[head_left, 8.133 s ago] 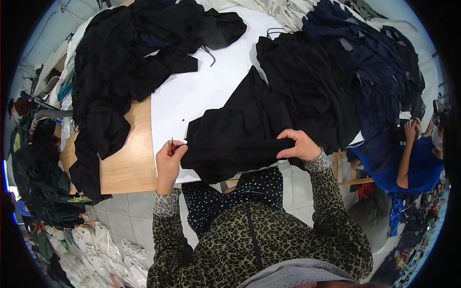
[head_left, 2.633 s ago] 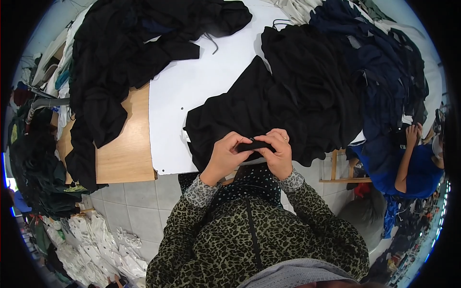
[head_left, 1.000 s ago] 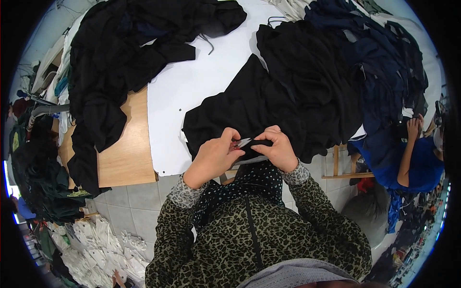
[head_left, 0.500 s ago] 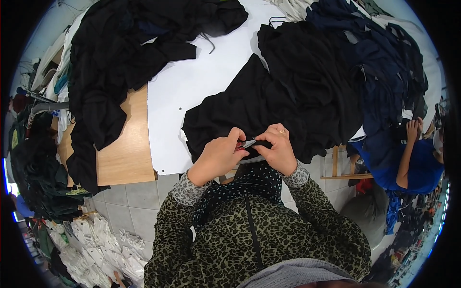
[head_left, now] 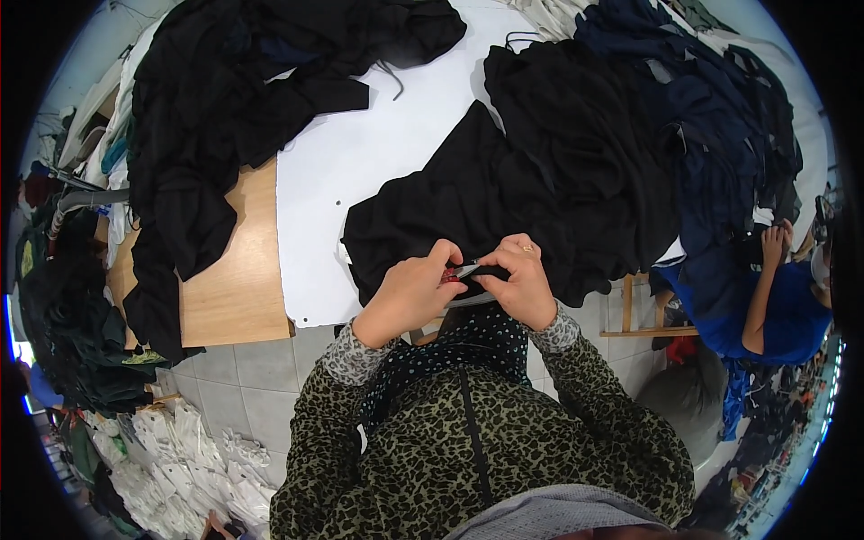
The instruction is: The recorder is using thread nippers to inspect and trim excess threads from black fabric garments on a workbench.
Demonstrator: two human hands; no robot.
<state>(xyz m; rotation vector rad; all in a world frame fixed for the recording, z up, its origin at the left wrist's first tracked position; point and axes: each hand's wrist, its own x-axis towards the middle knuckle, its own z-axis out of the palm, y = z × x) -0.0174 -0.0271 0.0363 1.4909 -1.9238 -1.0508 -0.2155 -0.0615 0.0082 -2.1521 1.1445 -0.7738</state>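
A black garment is spread over the near edge of the table. My left hand is closed round small thread snips with a red handle, whose metal blades point toward my right hand. Thumb and fingers of my right hand, a ring on one of them, pinch the edge of the black garment just beside the blade tips. Both hands are close together at the table's front edge. Whatever lies between the blades is too small to make out.
White sheeting covers much of the wooden table. More black garments lie at the left, navy ones at the right. A co-worker in blue touches the navy pile. White pieces are heaped at the lower left.
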